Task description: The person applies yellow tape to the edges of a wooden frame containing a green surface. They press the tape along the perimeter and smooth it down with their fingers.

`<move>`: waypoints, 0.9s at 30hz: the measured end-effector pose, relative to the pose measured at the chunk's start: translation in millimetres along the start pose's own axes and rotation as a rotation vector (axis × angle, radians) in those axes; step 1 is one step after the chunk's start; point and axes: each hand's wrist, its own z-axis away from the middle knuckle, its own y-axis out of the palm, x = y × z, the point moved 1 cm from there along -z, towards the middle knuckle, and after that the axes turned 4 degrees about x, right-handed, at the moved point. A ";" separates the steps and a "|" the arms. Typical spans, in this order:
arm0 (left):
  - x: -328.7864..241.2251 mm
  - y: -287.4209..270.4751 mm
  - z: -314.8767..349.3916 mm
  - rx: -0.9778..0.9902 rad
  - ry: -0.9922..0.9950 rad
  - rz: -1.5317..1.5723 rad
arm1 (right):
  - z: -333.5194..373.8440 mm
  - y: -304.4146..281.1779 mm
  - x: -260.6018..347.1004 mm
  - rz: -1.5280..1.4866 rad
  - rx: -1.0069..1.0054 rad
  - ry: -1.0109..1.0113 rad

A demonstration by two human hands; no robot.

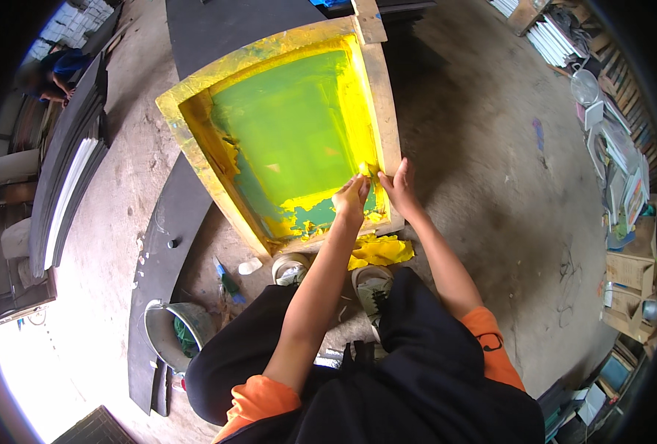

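Note:
A wooden screen printing frame (243,55) lies tilted in front of me, its green mesh (284,111) smeared with yellow ink (354,111), thickest along the right side. Inside the near right corner, my left hand (350,198) is closed in a pinch. A small yellow lump shows at its fingertips; I cannot make out whether it is ink or a coated piece. My right hand (402,191) straddles the frame's right rail, thumb on the inner side and fingers on the outer. Below the near rail lies a crumpled, yellow-coated sheet (380,251) by my shoes.
Left of my knees stands a grey bucket (151,329) with green cloth inside. A bottle (230,285) and a whitish piece (250,266) lie near the frame. Black sheets (167,222) cover floor at left. Another person (54,78) bends over stacked boards (76,155). Clutter (628,185) lines the right.

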 end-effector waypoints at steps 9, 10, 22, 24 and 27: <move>-0.4 24.3 -31.6 -0.214 -0.154 0.313 | -12.6 -13.6 15.7 -0.117 0.216 0.217; -0.2 25.1 -30.2 -0.290 -0.103 0.241 | -14.2 -14.5 19.4 -0.108 0.211 0.221; -24.4 43.5 10.9 -0.222 0.222 0.104 | -12.7 -14.8 17.1 0.104 0.253 0.200; -39.2 47.6 25.7 -0.081 0.319 -0.029 | -4.3 -9.0 10.3 0.152 0.196 0.169; -59.4 51.6 29.4 -0.083 0.252 -0.069 | -5.2 -6.1 0.3 0.118 0.062 0.085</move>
